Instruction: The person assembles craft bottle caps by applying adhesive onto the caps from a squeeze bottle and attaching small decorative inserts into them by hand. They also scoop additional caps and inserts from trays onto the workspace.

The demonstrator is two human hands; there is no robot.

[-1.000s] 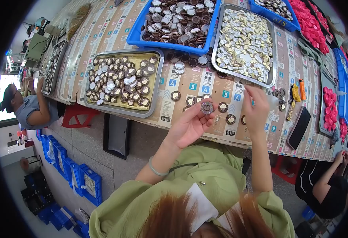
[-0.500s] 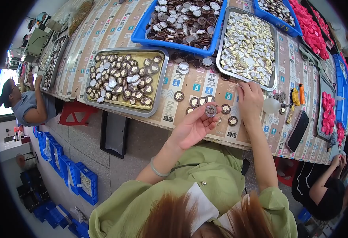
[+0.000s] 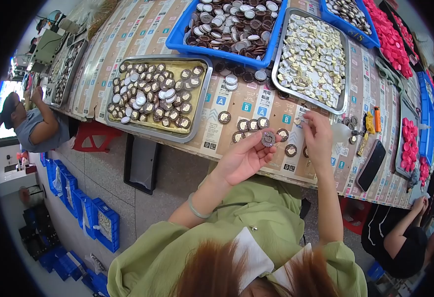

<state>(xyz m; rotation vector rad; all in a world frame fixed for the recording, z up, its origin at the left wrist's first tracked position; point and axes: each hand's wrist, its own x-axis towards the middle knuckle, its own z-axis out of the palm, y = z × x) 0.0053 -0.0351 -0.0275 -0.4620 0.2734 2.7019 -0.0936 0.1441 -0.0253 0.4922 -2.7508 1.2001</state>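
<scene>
My left hand (image 3: 244, 158) is closed in a pinch on a round brown scalloped disc (image 3: 268, 139), held above the table's front part. To its right is my right hand (image 3: 319, 138), thumb and fingers bent towards each other just below a metal tray (image 3: 274, 74) of small white-and-gold pieces (image 3: 308, 54). A small pale bit seems to show at its fingertips, too small to name. Several brown scalloped discs with pale centres (image 3: 252, 124) lie on the table around my left hand. A white bottle (image 3: 341, 132) with a dark tip sits partly behind my right hand.
Left of my hands stands a tray (image 3: 197, 116) of similar discs. A blue bin (image 3: 175, 42) of brown and white rounds is behind. A phone (image 3: 371, 166) and an orange lighter (image 3: 377, 119) lie right. Other people sit at the left (image 3: 46, 126) and right (image 3: 400, 242).
My right hand has drawn back from the metal tray's edge, towards me and slightly right. My left hand still pinches the disc, nearly in place. The whole view has shifted slightly.
</scene>
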